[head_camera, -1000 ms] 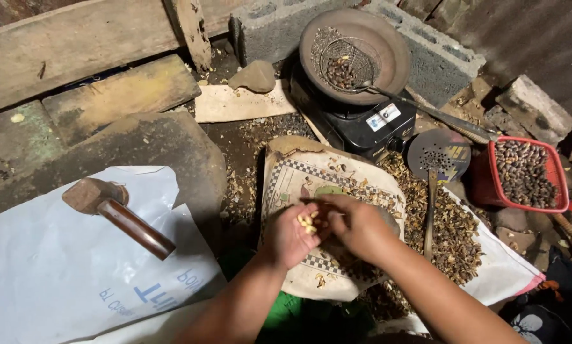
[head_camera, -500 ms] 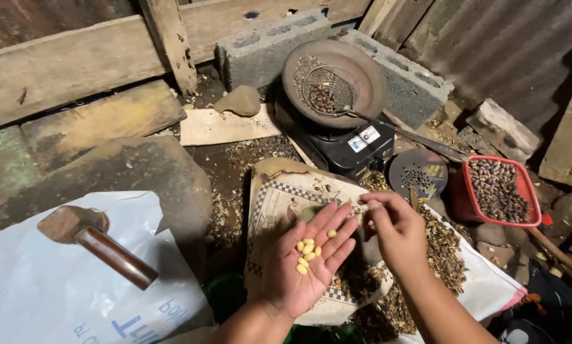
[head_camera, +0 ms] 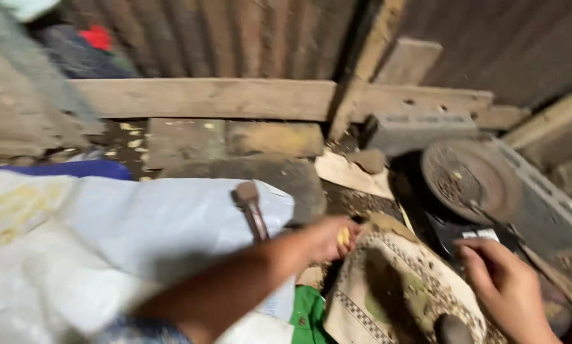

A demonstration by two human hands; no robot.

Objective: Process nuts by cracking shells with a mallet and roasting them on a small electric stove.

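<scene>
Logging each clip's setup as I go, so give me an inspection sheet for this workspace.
Surface: bare dirt floor strewn with husk bits; pale plastic sheet at left.
Job's things: small yellow kernels cupped in the left hand; patterned woven mat below.
Clutter: wooden-handled hammer, round dark metal pan, grey concrete block, flat stone.
Grippers: left hand closed round kernels; right hand open, empty, over the mat.
Cables: nothing seen.
Surroundings: rusty corrugated metal wall, wooden beams; picture blurred.
</scene>
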